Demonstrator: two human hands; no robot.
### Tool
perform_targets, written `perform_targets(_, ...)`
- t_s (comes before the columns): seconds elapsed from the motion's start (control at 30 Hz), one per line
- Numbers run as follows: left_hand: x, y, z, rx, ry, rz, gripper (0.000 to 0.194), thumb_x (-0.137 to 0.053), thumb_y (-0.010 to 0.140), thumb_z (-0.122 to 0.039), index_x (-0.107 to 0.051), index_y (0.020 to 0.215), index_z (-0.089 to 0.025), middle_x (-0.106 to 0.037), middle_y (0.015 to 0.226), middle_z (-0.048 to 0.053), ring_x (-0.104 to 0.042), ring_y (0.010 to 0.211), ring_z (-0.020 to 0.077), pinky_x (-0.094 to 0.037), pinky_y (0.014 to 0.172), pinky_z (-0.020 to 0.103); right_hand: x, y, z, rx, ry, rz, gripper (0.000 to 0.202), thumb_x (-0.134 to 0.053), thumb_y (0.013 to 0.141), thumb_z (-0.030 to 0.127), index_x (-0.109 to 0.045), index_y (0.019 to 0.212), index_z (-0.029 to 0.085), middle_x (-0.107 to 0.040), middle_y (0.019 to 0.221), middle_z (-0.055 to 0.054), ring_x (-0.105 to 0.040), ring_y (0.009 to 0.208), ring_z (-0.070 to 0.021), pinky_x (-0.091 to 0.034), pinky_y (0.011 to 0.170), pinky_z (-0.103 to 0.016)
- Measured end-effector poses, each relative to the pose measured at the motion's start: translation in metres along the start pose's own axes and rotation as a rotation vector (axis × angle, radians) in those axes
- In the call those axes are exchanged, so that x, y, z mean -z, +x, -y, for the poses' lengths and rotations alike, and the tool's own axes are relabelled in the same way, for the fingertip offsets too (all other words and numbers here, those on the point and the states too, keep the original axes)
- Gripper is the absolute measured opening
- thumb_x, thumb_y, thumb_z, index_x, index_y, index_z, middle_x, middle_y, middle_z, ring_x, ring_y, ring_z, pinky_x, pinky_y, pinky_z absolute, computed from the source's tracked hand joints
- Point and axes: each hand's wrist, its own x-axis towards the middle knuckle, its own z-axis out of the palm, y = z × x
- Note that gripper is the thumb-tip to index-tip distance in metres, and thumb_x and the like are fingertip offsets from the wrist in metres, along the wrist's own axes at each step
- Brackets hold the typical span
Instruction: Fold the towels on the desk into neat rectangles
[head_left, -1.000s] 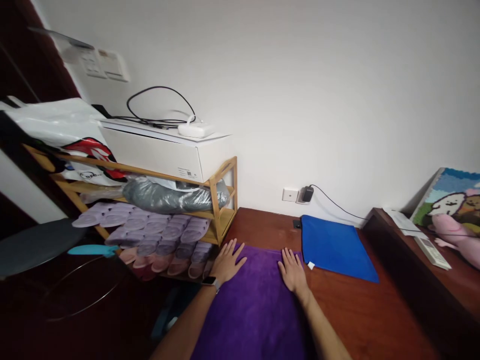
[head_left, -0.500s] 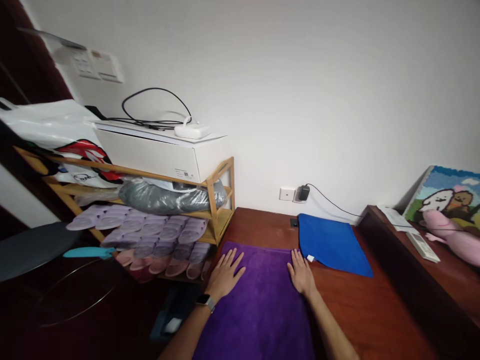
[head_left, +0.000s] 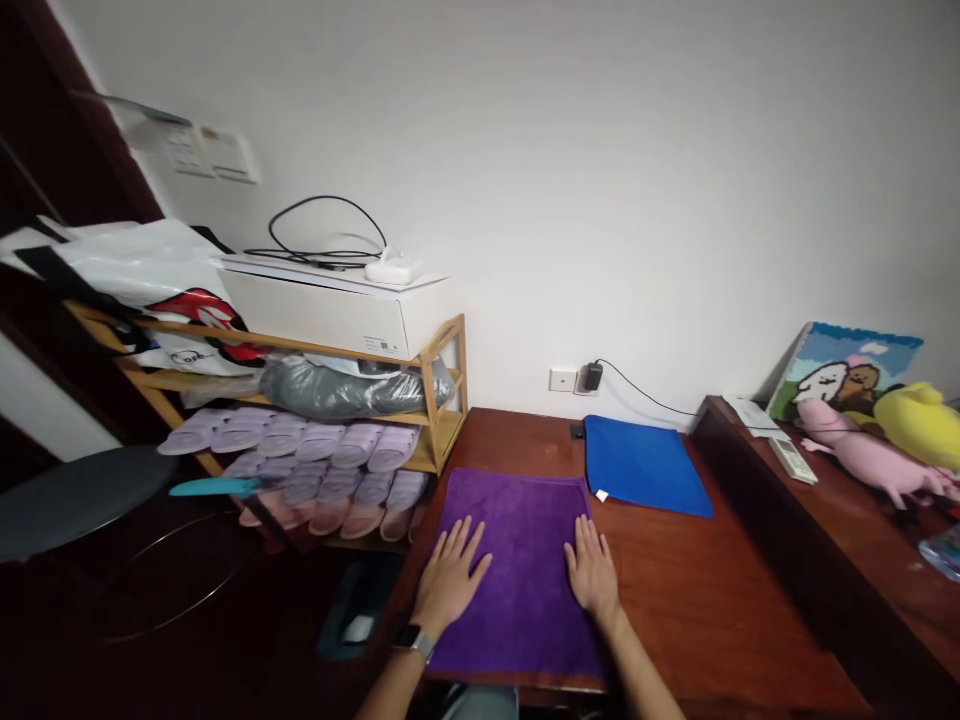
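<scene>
A purple cloth (head_left: 525, 580) lies spread flat on the reddish-brown wooden table (head_left: 690, 590), its near edge close to the table's front. My left hand (head_left: 450, 575) rests palm down on the cloth's left side, fingers spread, with a watch on the wrist. On the right side of the cloth, my right hand (head_left: 592, 570) lies flat, its fingers stretched out and close together. Neither hand grips anything. Farther back and to the right is a blue cloth (head_left: 645, 465), with a small white tag at its near left corner.
Left of the table stands a wooden rack (head_left: 442, 400) with purple slippers (head_left: 330, 445) and a white box (head_left: 322, 315). A dark stool (head_left: 82, 495) is at far left. On the right ledge lie a remote control (head_left: 793, 460) and a pink plush toy (head_left: 862, 445). A black plug (head_left: 593, 376) sits in the wall.
Both hands have slid back along the purple cloth, away from its far edge. The view has shifted, so the cloth's near edge and a yellow plush toy now show.
</scene>
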Motion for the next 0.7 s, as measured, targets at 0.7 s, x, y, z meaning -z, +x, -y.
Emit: perform_targets(0.7, 0.028, -0.047, 0.009, -0.004, 0.039, -0.09, 0.06, -0.035, 0.107, -0.048, -0.055, 0.156, -0.018, -0.051, 0.164, 0.014, -0.046, 0.154, 0.0307, -0.037, 0.129, 0.053, 0.014, -0.053, 0.025, -0.023, 0.036, -0.065, 0.067, -0.023, 0.109, 0.041, -0.035, 0.164, 0.004, -0.029, 0.172, -0.016, -0.024, 0.162, -0.0295, -0.021, 0.133, -0.049)
